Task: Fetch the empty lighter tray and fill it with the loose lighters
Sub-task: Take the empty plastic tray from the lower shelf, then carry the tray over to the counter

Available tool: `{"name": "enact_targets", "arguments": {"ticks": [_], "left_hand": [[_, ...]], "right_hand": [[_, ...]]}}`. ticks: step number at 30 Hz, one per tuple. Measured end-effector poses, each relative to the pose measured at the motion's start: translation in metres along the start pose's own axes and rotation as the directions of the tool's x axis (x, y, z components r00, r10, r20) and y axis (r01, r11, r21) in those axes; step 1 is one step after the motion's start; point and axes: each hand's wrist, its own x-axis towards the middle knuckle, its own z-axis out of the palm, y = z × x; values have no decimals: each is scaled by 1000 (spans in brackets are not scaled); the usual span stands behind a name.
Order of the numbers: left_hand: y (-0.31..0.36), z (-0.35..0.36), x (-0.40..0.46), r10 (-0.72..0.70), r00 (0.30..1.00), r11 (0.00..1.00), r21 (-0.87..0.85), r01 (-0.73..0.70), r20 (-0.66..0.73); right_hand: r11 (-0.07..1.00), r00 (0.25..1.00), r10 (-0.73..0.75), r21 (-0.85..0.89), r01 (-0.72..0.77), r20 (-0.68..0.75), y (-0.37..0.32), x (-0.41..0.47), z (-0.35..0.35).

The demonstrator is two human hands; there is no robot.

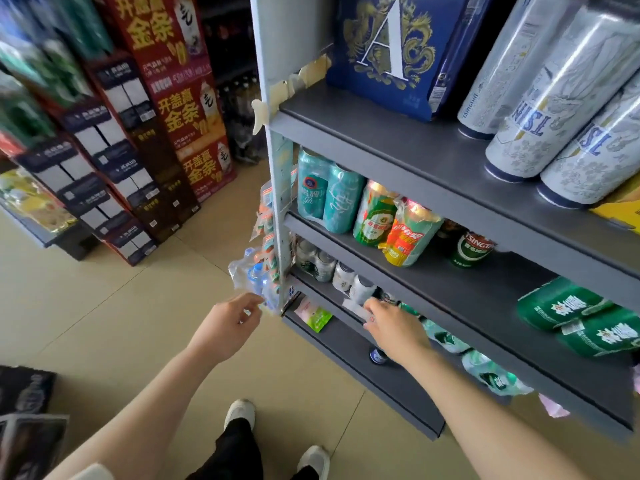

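My right hand (pixel 394 330) reaches into the second-lowest shelf of the grey rack (pixel 398 157). Its fingers and thumb close on the edge of a whitish flat tray-like object (pixel 353 306) lying in front of small cans; blur hides what the object holds. My left hand (pixel 228 327) hovers at the rack's end post, its fingers loosely bent, with the fingertips just at a bunch of clear plastic packets (pixel 251 278) hanging there. Nothing sits between its fingers. I cannot make out any loose lighters.
Green and teal beer cans (pixel 346 202) fill the middle shelves, with tall white cans (pixel 540 133) and a blue carton (pixel 391 53) above. A green-pink packet (pixel 315 315) lies on the bottom shelf. Red and dark cartons (pixel 166 133) are stacked at left across the beige tiled floor (pixel 104 306).
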Motion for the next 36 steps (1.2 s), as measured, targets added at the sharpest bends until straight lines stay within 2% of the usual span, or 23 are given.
{"name": "enact_targets", "arguments": {"ticks": [3, 6, 10, 14, 17, 20, 24, 29, 33, 36], "left_hand": [[-47, -17, -22, -165, 986, 986, 10, 166, -21], [-96, -35, -45, -334, 941, 942, 15, 336, -59], [-159, -62, -68, -524, 842, 851, -36, 524, -126], [-215, -97, -75, -646, 747, 764, -136, 631, -160], [-256, -133, -69, -703, 691, 711, -196, 675, -169], [-296, -178, -58, -744, 648, 667, -227, 709, -165], [-341, -242, -35, -750, 644, 659, -240, 713, -149], [-375, -319, 14, -709, 659, 702, -352, 619, -251], [-417, -372, 58, -715, 623, 697, -406, 592, -318], [-459, -409, 92, -744, 582, 667, -427, 610, -330]], "right_hand": [[996, 975, -6, 89, -15, 222, -34, 26, 8], [992, 942, -64, 127, 23, 329, -78, 55, 15], [976, 904, -202, 153, 155, 376, -158, 99, 18], [937, 858, -346, 192, 293, 379, -251, 151, 17], [907, 833, -417, 217, 360, 363, -319, 194, 24], [910, 815, -415, 184, 372, 404, -379, 239, 34], [922, 820, -371, 71, 380, 435, -443, 304, 42], [911, 815, -317, -83, 404, 485, -506, 383, 45], [887, 814, -306, -163, 432, 493, -560, 458, 48], [880, 798, -330, -143, 454, 505, -617, 517, 47]]}}
